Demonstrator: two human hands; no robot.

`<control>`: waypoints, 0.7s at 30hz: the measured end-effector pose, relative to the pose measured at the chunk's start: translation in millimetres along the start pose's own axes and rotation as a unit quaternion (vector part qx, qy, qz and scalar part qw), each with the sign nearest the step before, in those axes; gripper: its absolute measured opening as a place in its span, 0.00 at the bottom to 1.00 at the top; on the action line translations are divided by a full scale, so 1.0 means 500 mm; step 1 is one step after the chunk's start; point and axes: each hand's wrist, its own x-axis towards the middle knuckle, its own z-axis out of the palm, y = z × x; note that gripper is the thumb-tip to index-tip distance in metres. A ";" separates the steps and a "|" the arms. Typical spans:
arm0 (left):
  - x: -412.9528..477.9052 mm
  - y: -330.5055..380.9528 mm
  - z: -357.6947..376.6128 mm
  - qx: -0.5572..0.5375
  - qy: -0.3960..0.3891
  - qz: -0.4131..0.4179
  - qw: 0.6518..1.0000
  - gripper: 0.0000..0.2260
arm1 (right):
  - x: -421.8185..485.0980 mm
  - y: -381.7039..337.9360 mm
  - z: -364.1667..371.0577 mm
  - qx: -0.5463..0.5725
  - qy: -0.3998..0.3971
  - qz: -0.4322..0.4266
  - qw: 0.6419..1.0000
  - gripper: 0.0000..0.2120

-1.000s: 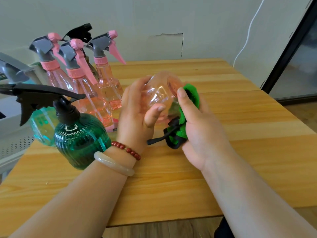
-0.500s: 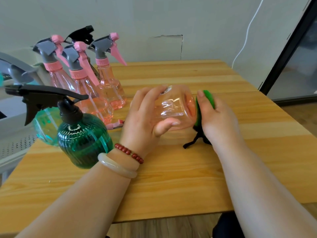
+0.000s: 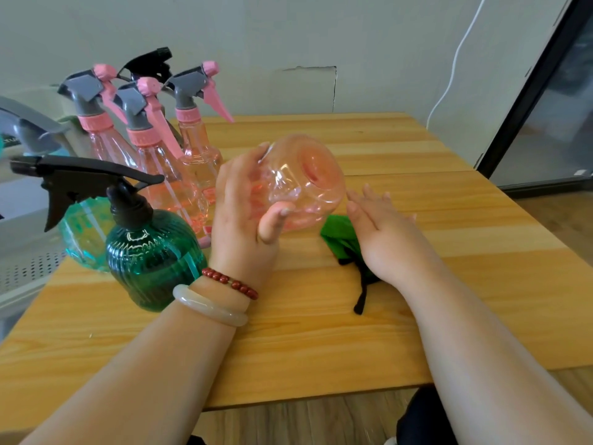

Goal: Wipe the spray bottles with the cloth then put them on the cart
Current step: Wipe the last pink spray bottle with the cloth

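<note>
Left hand (image 3: 240, 207) grips pink round spray bottle (image 3: 305, 178), base tipped nearward, above the table (image 3: 417, 300); right hand (image 3: 382, 229) flat, holding nothing, over green cloth (image 3: 338, 232) just right of it, so bunch cloth, rotate bottle while wiping.

clear pink bottle (image 3: 301, 184), green black-edged cloth (image 3: 340, 234), ribbed teal bottle (image 3: 154, 255)

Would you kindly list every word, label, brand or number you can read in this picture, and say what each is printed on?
No text can be read here.
On the pale teal bottle: green print, too blurred to read.
On the pink bottle in the left hand and on the green cloth: no markings show.
</note>
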 end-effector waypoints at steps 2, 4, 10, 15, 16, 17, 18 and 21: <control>0.001 -0.001 -0.002 0.008 0.007 -0.007 1.000 0.29 | -0.003 0.001 -0.003 0.016 0.006 -0.004 1.000 0.22; 0.001 0.001 -0.003 0.013 0.007 -0.011 1.000 0.30 | -0.006 0.002 -0.006 0.034 0.017 -0.008 0.999 0.22; 0.004 0.007 -0.003 -0.013 0.006 -0.026 1.000 0.32 | -0.009 -0.007 -0.007 0.091 0.054 -0.030 0.994 0.22; 0.008 0.009 0.004 0.007 -0.020 0.025 0.999 0.35 | -0.034 -0.041 -0.025 0.248 0.128 -0.126 0.952 0.30; 0.008 0.010 0.007 0.016 -0.029 0.036 0.999 0.37 | -0.036 -0.046 -0.027 0.280 0.098 -0.141 0.945 0.33; 0.008 0.011 0.008 0.022 -0.040 0.044 0.998 0.37 | -0.036 -0.049 -0.025 0.309 0.062 -0.147 0.938 0.36; 0.007 0.011 0.010 0.025 -0.050 0.052 0.997 0.37 | -0.035 -0.050 -0.020 0.337 0.034 -0.146 0.930 0.37; 0.007 0.013 0.012 0.020 -0.075 0.076 0.994 0.33 | -0.032 -0.052 -0.011 0.370 0.018 -0.133 0.919 0.37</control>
